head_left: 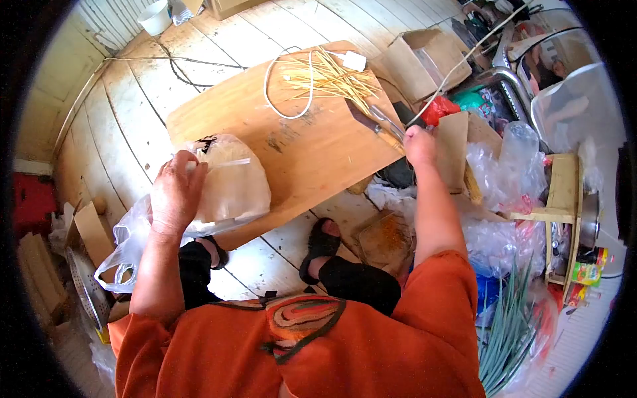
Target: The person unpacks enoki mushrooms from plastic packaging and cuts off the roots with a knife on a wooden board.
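The tan rectangular wooden board (332, 176) carries grey-black smudges. The cream rounded plastic bag (232, 182) has 1 black mark near its top. The wood-handled metal knife (363, 118) pairs a dark blade with a golden-tan handle. The slim straw-yellow sticks (325, 76) look uniform. The rust-orange cloth shirt (405, 338) bears 1 motif of curved red and tan bands, edged dark.

Left hand (178, 194) curved, right hand (421, 147) folded

The left forearm (159, 272) points forward; its hand shows the back upward, with fingers bent. The right forearm (439, 215) reaches further forward, and the fingers there are mostly hidden, so their grip cannot be told. Both forearms lean slightly inward. Below, the left foot (215, 251) and right foot (330, 228) stand apart.
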Action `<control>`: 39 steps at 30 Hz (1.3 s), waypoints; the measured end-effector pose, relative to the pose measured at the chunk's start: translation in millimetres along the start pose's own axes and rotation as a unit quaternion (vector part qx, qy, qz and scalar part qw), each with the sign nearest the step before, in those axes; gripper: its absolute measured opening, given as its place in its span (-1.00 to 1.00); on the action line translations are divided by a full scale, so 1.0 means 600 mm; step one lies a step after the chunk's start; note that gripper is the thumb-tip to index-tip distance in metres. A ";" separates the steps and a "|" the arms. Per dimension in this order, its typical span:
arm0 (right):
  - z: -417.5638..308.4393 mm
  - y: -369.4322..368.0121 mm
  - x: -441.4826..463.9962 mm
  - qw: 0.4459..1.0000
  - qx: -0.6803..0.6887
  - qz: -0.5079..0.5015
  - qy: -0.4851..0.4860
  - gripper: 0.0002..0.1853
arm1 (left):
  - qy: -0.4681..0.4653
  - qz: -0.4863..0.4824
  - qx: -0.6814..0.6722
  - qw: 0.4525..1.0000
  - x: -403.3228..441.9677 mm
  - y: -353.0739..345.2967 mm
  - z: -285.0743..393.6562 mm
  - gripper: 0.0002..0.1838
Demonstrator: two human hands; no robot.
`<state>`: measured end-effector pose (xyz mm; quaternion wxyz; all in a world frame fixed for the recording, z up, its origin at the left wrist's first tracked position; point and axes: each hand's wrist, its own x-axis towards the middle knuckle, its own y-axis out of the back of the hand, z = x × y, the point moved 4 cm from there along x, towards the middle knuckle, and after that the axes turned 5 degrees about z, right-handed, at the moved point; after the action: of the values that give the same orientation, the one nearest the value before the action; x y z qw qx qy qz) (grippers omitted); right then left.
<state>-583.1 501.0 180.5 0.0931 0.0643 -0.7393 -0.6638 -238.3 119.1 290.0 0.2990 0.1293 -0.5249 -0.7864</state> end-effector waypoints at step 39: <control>0.158 0.163 -0.462 0.605 0.737 -0.103 -0.285 -0.55 | 0.070 0.046 -0.154 0.985 -0.011 0.036 -0.022 -0.72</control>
<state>-331.5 664.5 253.7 -0.2704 -0.0054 -0.9558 0.1153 -219.3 107.2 303.0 0.3870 0.1126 -0.3808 -0.8322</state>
